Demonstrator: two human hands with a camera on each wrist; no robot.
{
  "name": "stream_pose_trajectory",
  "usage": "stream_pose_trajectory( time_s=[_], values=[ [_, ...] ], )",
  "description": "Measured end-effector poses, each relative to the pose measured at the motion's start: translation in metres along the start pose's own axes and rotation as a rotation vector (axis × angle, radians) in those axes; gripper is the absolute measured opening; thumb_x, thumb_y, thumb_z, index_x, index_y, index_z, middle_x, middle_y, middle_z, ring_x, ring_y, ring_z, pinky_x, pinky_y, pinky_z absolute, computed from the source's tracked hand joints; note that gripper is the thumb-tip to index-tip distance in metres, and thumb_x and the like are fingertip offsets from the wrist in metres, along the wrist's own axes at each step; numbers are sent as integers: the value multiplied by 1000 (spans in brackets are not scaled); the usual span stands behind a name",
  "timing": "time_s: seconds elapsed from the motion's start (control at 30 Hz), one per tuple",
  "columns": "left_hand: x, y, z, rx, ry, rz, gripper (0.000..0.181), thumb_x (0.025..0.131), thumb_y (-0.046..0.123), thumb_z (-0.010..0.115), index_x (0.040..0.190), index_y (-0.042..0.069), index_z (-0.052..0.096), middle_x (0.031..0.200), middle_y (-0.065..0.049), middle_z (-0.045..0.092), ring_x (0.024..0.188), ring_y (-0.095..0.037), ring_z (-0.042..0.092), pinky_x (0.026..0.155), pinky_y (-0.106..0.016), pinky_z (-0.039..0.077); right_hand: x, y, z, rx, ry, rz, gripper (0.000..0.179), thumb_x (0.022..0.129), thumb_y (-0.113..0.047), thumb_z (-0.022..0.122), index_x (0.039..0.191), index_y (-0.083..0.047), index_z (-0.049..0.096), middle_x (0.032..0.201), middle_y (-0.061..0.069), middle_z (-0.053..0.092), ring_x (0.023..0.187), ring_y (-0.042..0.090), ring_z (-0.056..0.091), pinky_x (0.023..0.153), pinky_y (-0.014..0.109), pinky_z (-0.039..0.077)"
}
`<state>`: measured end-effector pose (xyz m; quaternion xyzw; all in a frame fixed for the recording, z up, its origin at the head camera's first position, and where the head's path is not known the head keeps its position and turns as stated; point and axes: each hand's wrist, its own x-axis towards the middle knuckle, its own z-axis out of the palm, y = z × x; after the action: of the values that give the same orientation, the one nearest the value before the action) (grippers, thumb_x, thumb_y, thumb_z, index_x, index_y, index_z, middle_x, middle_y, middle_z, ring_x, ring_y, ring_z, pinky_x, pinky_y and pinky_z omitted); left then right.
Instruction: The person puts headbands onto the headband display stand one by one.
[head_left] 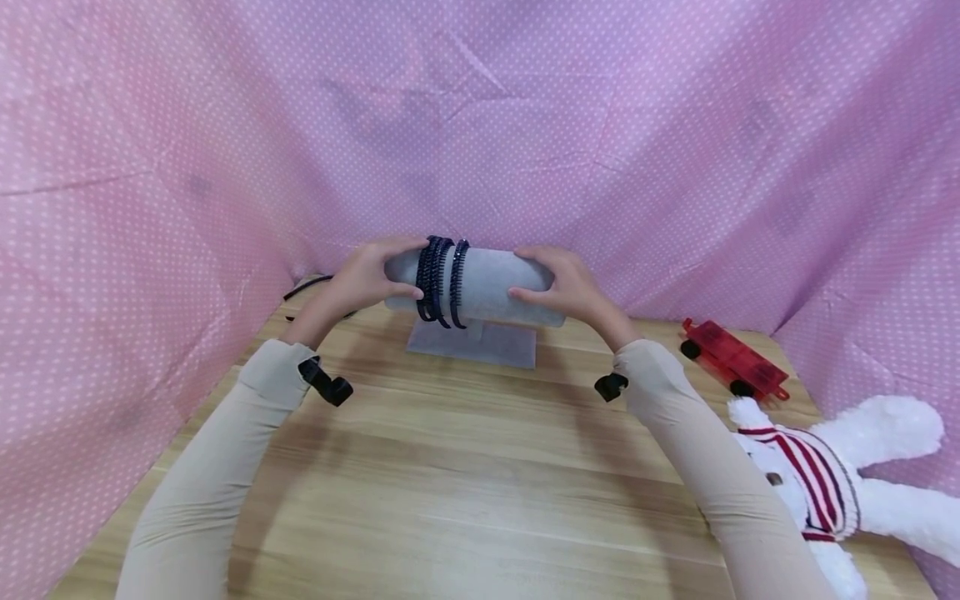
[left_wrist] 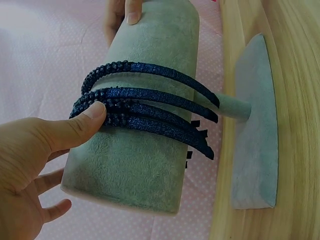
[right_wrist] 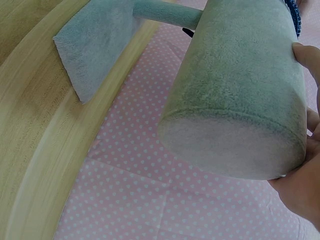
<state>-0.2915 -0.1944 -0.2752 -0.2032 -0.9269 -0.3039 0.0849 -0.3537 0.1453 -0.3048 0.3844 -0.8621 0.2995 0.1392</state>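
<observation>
A grey padded cylinder display stand (head_left: 498, 287) stands toward the back of the table, on a flat grey base (head_left: 472, 343). Several dark blue beaded headbands (left_wrist: 145, 97) are looped over its left half; one sits slightly apart, closer to the middle. My left hand (head_left: 367, 275) is at the stand's left end, its thumb on the beaded part of the headbands and its other fingers partly hidden behind the cylinder. At the opposite end, my right hand (head_left: 566, 283) grips the cylinder, thumb in front and fingers over the top.
Behind my left wrist lies a thin black curved strip (head_left: 306, 286) on the wooden table (head_left: 450, 475). To the right are a red toy car chassis (head_left: 735, 358) and a white plush toy (head_left: 817, 475) in a striped top. Pink dotted cloth (head_left: 480, 125) encloses the back and sides.
</observation>
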Motion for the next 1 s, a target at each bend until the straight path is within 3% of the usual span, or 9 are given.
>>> stream_pose_trajectory(
  time_s=[0.73, 1.0],
  values=[
    [-1, -3, -2, -35, 1, 17, 81, 77, 18, 91, 149, 13, 54, 153, -12, 53, 145, -33, 44, 122, -50, 31, 4, -3, -3, 6, -41, 25, 62, 83, -33, 82, 137, -8, 63, 138, 14, 66, 130, 35, 59, 111, 50, 44],
    [-6, -4, -4, -57, -11, -5, 82, 79, 18, 89, 151, 14, 51, 155, -10, 50, 147, -32, 42, 122, -51, 31, 3, -1, -1, 0, -47, 52, 63, 83, -33, 83, 138, -9, 63, 140, 13, 65, 132, 34, 57, 114, 50, 42]
  ],
)
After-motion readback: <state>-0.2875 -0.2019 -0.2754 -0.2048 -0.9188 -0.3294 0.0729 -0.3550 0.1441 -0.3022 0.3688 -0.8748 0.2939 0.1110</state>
